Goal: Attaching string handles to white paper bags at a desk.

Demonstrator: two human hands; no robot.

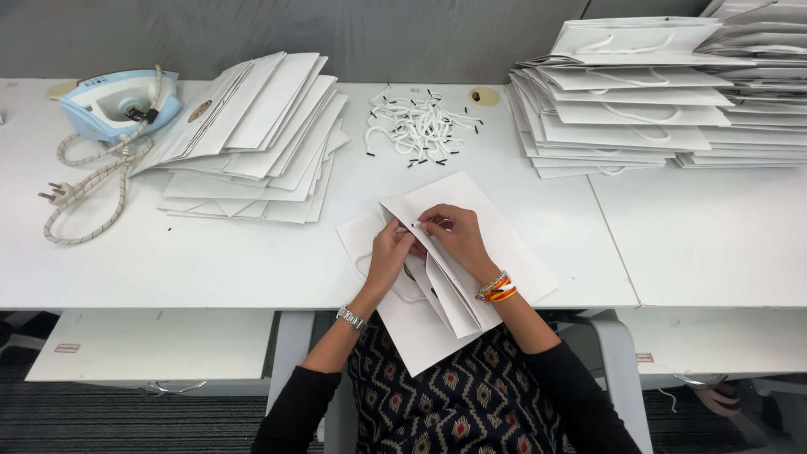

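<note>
Head view. A flat white paper bag point(471, 252) is shown lying on the white table point(210, 269) at the near edge, straight in front of the person. The left hand point(389, 252) is closed on the bag's top edge, pinching the paper; the right hand point(454, 235) is pinched shut on the end of a white cord point(418, 225) at that same edge, the fingertips of both hands almost touching. Whether the cord end has entered a hole cannot be told.

The step in hand is judged to be the threading of a cord handle. It is best done with the paper held taut beside the hole and the stiff tip gripped close to its end, so that it is not bent or frayed.

At 12 o'clock from the hands a loose heap of cords point(418, 126) is seen; at 10 o'clock, a fanned pile of flat bags point(252, 134), with a pale blue iron point(118, 101) beyond it; at 2 o'clock, stacks of bags with handles point(622, 109).
</note>
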